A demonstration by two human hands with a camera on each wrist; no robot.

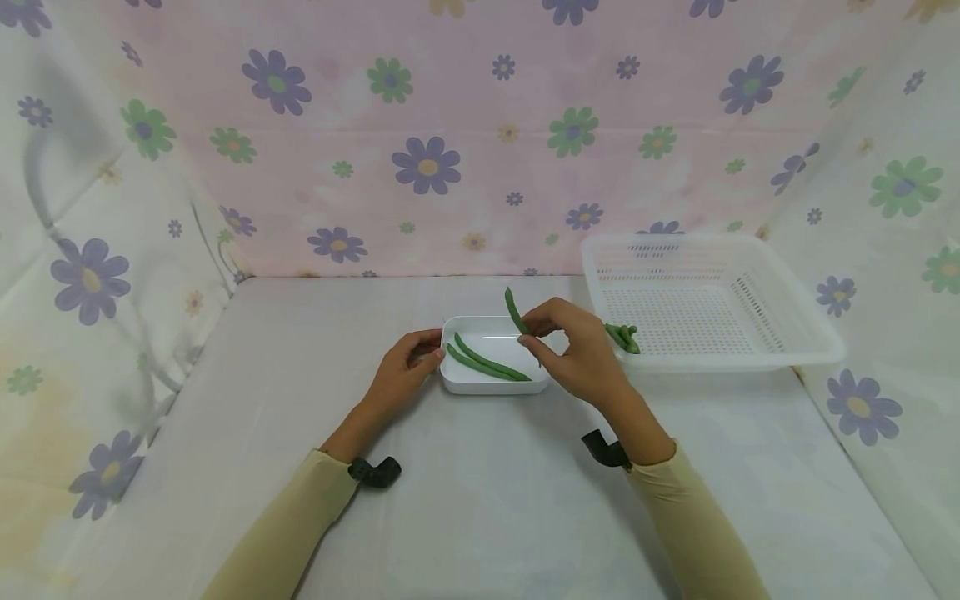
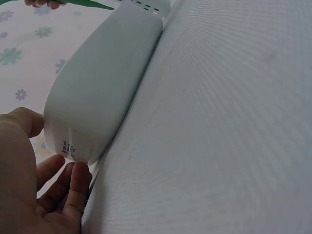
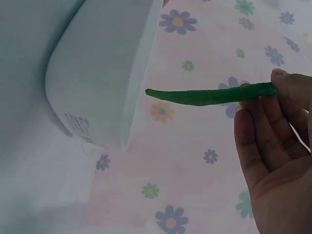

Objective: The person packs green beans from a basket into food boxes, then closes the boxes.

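A small white rectangular dish (image 1: 495, 388) stands on the table with a couple of long green beans (image 1: 487, 364) lying in it. At its left end my left hand (image 1: 400, 372) holds it, thumb and fingertips against the wall, as the left wrist view shows with the hand (image 2: 53, 180) at the dish's end (image 2: 97, 92). My right hand (image 1: 581, 350) is above the dish's right side and pinches another green bean (image 1: 514, 310) between thumb and fingers. In the right wrist view this bean (image 3: 204, 97) sticks out from the fingertips towards the dish (image 3: 102, 73), apart from it.
To the right stands a white perforated plastic basket (image 1: 750, 360), with several green beans (image 1: 624, 337) heaped in its near left corner, partly behind my right hand. Flowered cloth (image 1: 465, 225) hangs at the back and sides of the white table (image 1: 480, 500).
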